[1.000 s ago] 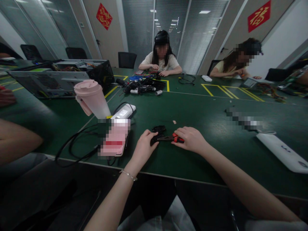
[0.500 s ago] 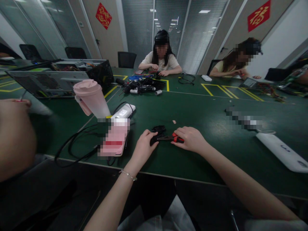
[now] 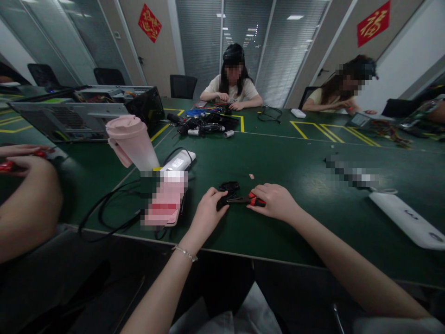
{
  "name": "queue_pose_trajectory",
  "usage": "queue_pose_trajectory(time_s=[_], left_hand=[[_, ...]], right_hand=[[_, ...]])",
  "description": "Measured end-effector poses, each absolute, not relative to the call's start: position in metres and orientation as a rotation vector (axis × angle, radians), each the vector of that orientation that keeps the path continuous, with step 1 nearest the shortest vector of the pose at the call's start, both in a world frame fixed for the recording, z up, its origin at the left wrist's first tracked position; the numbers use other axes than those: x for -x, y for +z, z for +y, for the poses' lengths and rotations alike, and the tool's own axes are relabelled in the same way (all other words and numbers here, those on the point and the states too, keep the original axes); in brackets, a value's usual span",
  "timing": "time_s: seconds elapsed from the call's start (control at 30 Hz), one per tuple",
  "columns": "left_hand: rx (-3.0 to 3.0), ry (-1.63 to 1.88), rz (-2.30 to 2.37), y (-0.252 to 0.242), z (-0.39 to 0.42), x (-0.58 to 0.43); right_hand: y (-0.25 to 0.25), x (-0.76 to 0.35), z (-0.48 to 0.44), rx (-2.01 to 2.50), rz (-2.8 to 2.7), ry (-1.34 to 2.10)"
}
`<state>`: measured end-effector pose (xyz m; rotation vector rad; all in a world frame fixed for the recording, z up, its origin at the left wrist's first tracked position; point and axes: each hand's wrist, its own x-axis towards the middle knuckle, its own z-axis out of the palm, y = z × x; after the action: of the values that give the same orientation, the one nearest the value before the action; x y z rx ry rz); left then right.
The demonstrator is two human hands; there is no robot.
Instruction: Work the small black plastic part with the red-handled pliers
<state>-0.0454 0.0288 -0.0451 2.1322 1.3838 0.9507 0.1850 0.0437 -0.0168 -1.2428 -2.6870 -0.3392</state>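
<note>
Over the green table, my left hand (image 3: 210, 204) is closed on a small black part (image 3: 222, 201), which it pinches between thumb and fingers. My right hand (image 3: 274, 199) is wrapped round the red and black handles of a pair of pliers (image 3: 257, 201). The jaws of the pliers point left and meet the black part at my left fingertips; I cannot tell whether they grip it. Just beyond my left fingers lies another dark piece (image 3: 229, 186), its kind unclear. A small pale scrap (image 3: 251, 176) rests on the table past my hands.
Left of my hands are a pink phone (image 3: 167, 199), a white power bank (image 3: 179, 161), black cable and a pink cup (image 3: 132, 141). An opened computer case (image 3: 79, 118) stands behind. A white device (image 3: 408, 220) lies right. Co-workers sit opposite; another's arm (image 3: 31, 199) reaches in at left.
My hands, the pliers and the black part look almost still. At the left edge, the neighbour's arm has shifted, and red-handled tools now show in those hands.
</note>
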Motion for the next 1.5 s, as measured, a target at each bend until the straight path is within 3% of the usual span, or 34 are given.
queue_pose_trajectory(time_s=[0.17,0.43,0.7,1.1,1.5], left_hand=[[-2.125,0.958,1.371,-0.0451,0.0294,0.0457],[-2.135,0.951,1.393,-0.0441,0.0286,0.0445],[-2.130,0.955,1.378,-0.0454,0.0297,0.0451],[-2.114,0.955,1.425,-0.0430,0.0269,0.0440],[-2.184,0.945,1.389,-0.0454,0.0264,0.0450]], right_hand=[[-0.0154,-0.1853,0.0432,1.201,-2.682,-0.427],[-0.0181,-0.1840,0.0439,1.296,-2.674,-0.237],[-0.0144,-0.1850,0.0429,1.204,-2.678,-0.404],[-0.0174,-0.1834,0.0435,1.296,-2.667,-0.258],[-0.0176,-0.1840,0.0440,1.241,-2.663,-0.350]])
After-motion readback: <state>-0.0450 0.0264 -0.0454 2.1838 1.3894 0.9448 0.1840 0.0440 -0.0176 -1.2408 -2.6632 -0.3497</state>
